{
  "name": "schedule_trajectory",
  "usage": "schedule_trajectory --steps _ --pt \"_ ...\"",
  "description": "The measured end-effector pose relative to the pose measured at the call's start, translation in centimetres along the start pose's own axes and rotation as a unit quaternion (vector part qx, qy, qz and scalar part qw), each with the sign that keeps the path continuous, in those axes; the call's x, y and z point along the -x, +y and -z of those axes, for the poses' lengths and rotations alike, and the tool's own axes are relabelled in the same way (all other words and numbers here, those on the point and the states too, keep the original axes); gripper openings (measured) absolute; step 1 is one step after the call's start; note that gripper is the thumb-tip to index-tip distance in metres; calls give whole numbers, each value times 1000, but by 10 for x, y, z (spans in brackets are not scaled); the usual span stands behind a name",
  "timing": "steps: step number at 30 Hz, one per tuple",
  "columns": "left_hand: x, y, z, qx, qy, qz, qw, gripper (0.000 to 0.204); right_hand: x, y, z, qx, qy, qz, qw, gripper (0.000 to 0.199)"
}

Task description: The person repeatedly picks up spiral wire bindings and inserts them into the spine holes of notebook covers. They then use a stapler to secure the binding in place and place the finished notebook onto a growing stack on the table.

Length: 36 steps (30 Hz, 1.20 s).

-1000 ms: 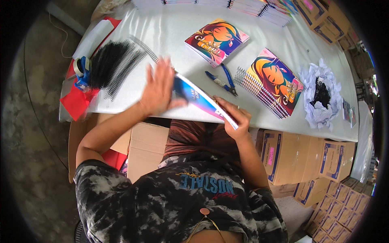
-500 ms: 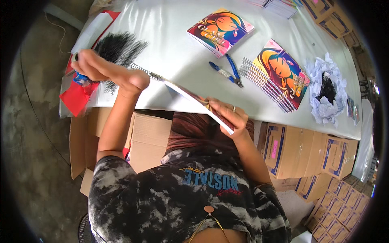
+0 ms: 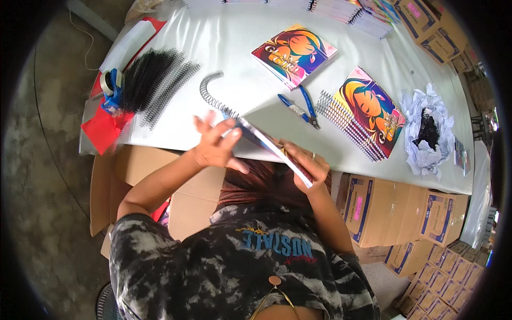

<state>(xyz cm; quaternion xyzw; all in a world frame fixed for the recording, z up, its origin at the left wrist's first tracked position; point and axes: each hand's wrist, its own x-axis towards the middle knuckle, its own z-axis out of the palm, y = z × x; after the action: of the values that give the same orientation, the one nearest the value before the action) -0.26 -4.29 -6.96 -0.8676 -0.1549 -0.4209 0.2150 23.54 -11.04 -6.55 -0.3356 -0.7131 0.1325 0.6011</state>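
My right hand (image 3: pixel 308 164) grips a notebook (image 3: pixel 272 146) by its near end, holding it edge-on and tilted above the table's front edge. From the notebook's far end a black spiral binding coil (image 3: pixel 209 97) sticks out, its loose end curled over to the right. My left hand (image 3: pixel 216 143) is beside that end, fingers spread and slightly blurred, with nothing gripped; whether a fingertip touches the coil I cannot tell. Beyond lie blue-handled cutting pliers (image 3: pixel 303 109), slightly spread. A stack of coil-bound notebooks (image 3: pixel 368 109) with colourful covers is to their right, another colourful notebook pile (image 3: pixel 294 53) behind.
On the left of the white-covered table (image 3: pixel 170 130) are a pile of black coils (image 3: pixel 152 80), a tape dispenser (image 3: pixel 111 90) and red material (image 3: pixel 101 130). Crumpled pale paper (image 3: pixel 426 154) holds black scraps at right. Cardboard boxes (image 3: pixel 392 210) stand below; more notebooks (image 3: pixel 336 10) line the back.
My left hand has come right and toward me, from the coil's outer end to beside the notebook. The coil's free end now curls over. My right hand keeps its grip.
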Motion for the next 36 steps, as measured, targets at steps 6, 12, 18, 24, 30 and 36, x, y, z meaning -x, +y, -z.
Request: schedule_trajectory --steps 6,12,18,24,30,36 --pt "6 -6 -11 42 -19 153 987 106 -5 -10 -7 -29 -17 0 999 29" --pt "16 -42 -15 30 38 131 990 113 -2 -9 -4 -51 -13 4 999 31" --pt "1 21 -10 58 -26 11 998 117 -1 -2 0 -35 9 0 999 24" --pt "-40 -2 -16 30 2 199 979 112 -4 -14 -1 -15 -35 -36 999 28" --pt "-37 -31 -11 3 175 170 970 111 -6 -13 2 -39 -11 -5 999 32" --pt "-7 39 -24 71 -48 37 996 98 5 -4 5 -53 24 -99 993 30"
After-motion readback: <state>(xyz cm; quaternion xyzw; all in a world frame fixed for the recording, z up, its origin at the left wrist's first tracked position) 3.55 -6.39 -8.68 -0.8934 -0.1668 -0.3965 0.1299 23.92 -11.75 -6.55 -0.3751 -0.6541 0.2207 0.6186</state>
